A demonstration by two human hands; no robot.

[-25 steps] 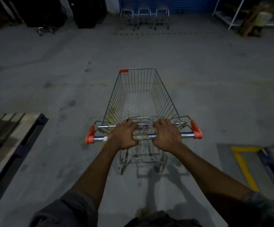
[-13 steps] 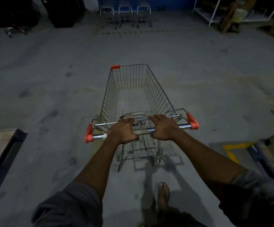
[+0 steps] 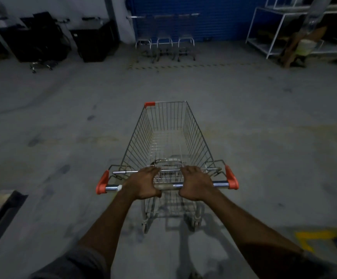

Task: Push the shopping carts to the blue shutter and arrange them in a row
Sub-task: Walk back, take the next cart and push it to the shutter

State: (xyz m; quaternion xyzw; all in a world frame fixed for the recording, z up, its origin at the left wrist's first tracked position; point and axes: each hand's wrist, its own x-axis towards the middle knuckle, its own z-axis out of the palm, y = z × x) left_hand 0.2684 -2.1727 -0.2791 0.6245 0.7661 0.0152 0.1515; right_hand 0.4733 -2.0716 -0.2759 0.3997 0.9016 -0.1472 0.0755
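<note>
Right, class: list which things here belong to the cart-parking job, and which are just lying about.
Job: shopping cart, gripped at its handle by left hand and right hand; three parked carts; blue shutter.
Lying about: office chair; black cabinet; white rack; yellow floor marking.

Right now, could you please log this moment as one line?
left hand, right hand: gripping metal handle | silver wire shopping cart: empty, facing blue shutter | three parked carts: rowed at shutter

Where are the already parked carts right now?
Head view, top centre: three parked carts stand side by side before the blue shutter, between a black cabinet and a white rack.
</note>
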